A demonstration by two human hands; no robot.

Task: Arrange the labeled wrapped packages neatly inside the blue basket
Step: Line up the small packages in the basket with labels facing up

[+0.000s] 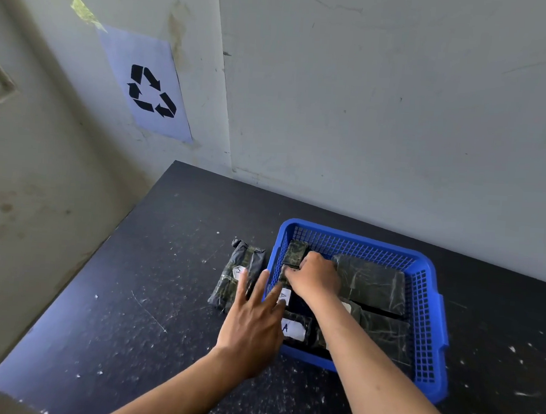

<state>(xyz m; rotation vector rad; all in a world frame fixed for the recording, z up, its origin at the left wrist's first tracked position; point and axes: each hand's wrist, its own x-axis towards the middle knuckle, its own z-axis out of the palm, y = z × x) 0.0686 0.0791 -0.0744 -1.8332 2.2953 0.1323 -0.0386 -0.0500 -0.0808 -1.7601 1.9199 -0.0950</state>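
Mostly done, judging by how things lie. Inside the blue basket [425, 314], several dark wrapped packages already flat: one large package [373, 285] toward the far right, another [385, 334] nearer, and a near-left package with a white "A" label [292, 329] facing up. Right hand [315, 277] down in the basket's far-left corner, fingers curled and pinching a narrow package [296, 253] that stands tilted against the mesh wall; not yet laid flat, so probably the piece being seated at present. Beneath that hand, a second white label [284, 296] partly visible, its package mostly hidden.

Left hand [254, 322] spread wide, fingers splayed and holding nothing, hovering over the basket's left rim and reaching toward the table side. Impossible to say whether the fingertips touch the rim.

Left to do: one labeled bundle [237, 275] outside the basket, lying on the black table [112, 308] just beside the left wall, apparently the last outside. After that, likely only squaring up, since the left column looks crowded and the tilted package needs room. Count of packages inside uncertain, with both forearms covering the middle.
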